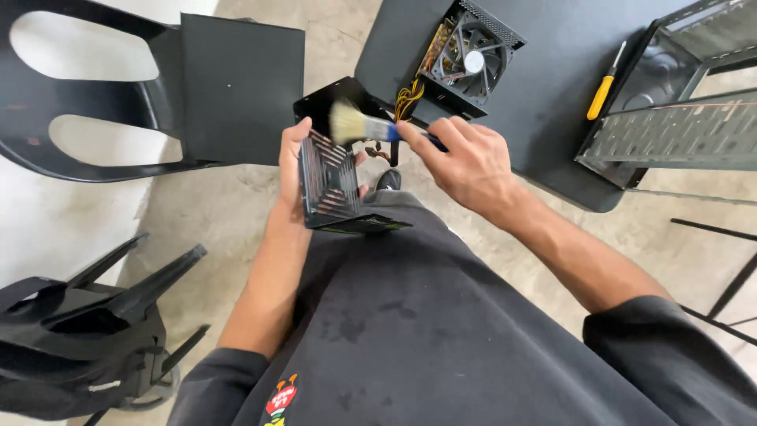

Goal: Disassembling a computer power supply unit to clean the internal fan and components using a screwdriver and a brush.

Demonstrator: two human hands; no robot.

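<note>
Bare concrete floor runs under a black table [544, 87], where an opened power supply with a fan [469, 55], a yellow screwdriver [602, 93] and a metal case frame [678, 118] lie. Held over the lap, in front of the table edge, is a black vented metal cover [327, 181]. It looks stiff, light and sharp at its edges, so a grip along its side suits it. The left hand [290, 170] wraps that side, thumb on one face, fingers behind. The right hand [469, 162] pinches a blue-handled brush [371, 126] between thumb and fingertips, wrist bent, bristles at the cover's top edge. A black chair [158, 87] stands to the left.
</note>
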